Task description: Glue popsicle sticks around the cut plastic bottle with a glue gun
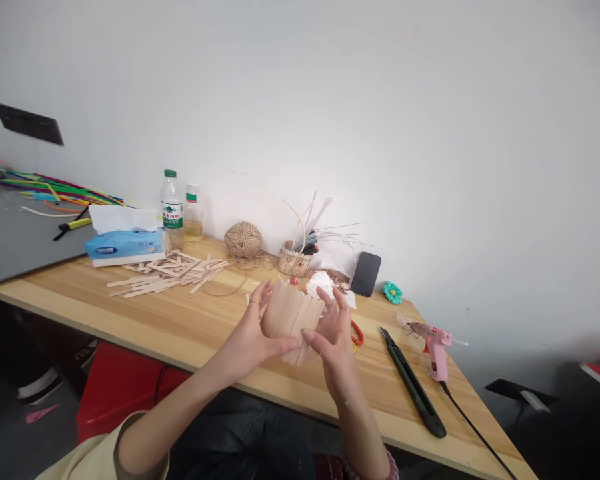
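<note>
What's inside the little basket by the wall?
Thin pale reeds and some dark sticks poke up out of the little basket. Its woven wall hides their lower ends and whatever lies at the bottom.

A twine ball (243, 240), two bottles (172, 203), a tissue pack (125, 243), phone (365, 274) and glue gun (434, 345) lie on the table (190, 327).

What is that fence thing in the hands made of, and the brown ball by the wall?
The stick panel, held by the left hand and right hand, looks like plain unpainted wood: pale flat sticks with rounded ends, side by side, matte. The ball seems to be rough twine, maybe jute: tan strands wound round, with a fuzzy look.
</note>
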`<state>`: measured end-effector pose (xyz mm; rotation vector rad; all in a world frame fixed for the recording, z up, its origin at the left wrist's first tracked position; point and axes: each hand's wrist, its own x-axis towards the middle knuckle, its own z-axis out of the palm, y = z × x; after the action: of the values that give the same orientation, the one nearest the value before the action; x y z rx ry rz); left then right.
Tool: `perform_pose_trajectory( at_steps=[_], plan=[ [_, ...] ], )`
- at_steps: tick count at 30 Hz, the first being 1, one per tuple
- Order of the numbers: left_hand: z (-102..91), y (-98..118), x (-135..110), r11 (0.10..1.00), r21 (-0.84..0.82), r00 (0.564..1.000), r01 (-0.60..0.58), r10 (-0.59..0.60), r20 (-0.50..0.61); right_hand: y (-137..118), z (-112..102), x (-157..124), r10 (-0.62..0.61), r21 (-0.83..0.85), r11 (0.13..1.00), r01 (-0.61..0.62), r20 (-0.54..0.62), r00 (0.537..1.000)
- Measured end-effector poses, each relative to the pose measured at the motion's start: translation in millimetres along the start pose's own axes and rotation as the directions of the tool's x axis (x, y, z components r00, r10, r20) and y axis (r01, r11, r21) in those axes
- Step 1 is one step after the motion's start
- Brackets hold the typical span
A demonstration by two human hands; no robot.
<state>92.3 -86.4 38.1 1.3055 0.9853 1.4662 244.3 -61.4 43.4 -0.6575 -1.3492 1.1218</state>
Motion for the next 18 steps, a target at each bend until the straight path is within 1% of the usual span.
perform_pose_trajectory(
  at_steps=[4,6,9,11,14,16,18],
  plan=[
    [-1.1,8,-2,0.997,0.072,0.997,0.038,-0.042,0.066,-2,3,-3,-0.007,-0.05,0.999,0.008,0.037,0.999],
    [-2.0,11,-3,0.997,0.075,0.997,0.017,-0.022,0.078,-5,3,-6,-0.019,-0.091,0.996,0.025,0.064,0.998],
    [-4.7,14,-4,0.995,0.092,0.993,-0.042,0.031,0.11,-9,2,-9,-0.095,-0.162,0.98,0.112,0.109,0.989],
    [-7.5,13,-3,0.986,0.144,0.986,-0.09,0.068,0.149,-10,1,-11,-0.168,-0.205,0.959,0.196,0.145,0.975],
    [-12.1,5,-2,0.954,0.238,0.974,-0.184,0.144,0.174,-9,1,-15,-0.306,-0.279,0.894,0.351,0.193,0.932],
    [-13.3,-1,-2,0.939,0.258,0.967,-0.228,0.188,0.171,-8,2,-18,-0.4,-0.367,0.815,0.448,0.204,0.894],
    [-11.5,-2,-4,0.94,0.226,0.96,-0.254,0.217,0.176,-9,5,-22,-0.488,-0.464,0.713,0.526,0.21,0.847]
  ],
)
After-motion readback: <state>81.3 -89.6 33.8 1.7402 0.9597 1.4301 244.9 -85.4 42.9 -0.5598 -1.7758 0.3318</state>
